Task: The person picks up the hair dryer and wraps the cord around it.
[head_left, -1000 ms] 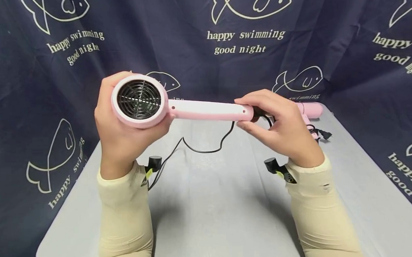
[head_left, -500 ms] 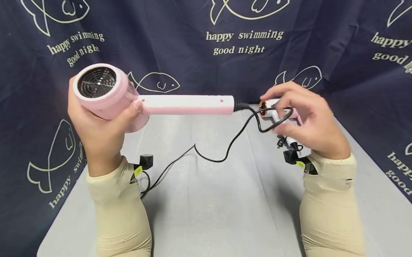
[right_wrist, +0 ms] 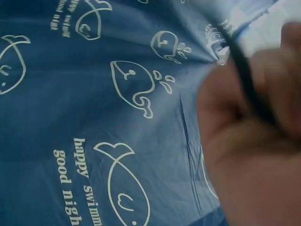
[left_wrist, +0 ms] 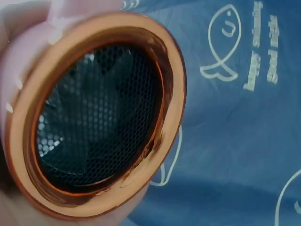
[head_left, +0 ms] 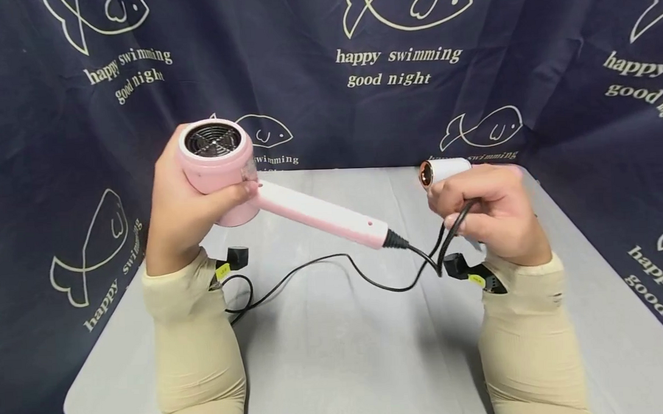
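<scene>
My left hand (head_left: 173, 215) grips a pink hair dryer (head_left: 318, 215) round its barrel, thumb near the handle joint. The round black back grille faces up, and the handle slants down to the right. In the left wrist view, the copper-coloured rim (left_wrist: 176, 94) encircles a dark mesh at the dryer's other end. My right hand (head_left: 498, 210) holds a bend of the black power cord (head_left: 378, 284) in curled fingers, right of the handle's end. The cord (right_wrist: 247, 77) also crosses the blurred right hand (right_wrist: 254, 136) in the right wrist view.
Behind my right hand, a second hair dryer (head_left: 452, 167), white with a copper rim, lies partly hidden on the table. The grey table (head_left: 337, 359) stretches below both arms. A dark blue curtain (head_left: 303, 25) with fish prints hangs around it.
My right hand has left the handle's end and taken hold of the cord farther right. The left hand went left, then back, tilting the dryer so its handle now points down.
</scene>
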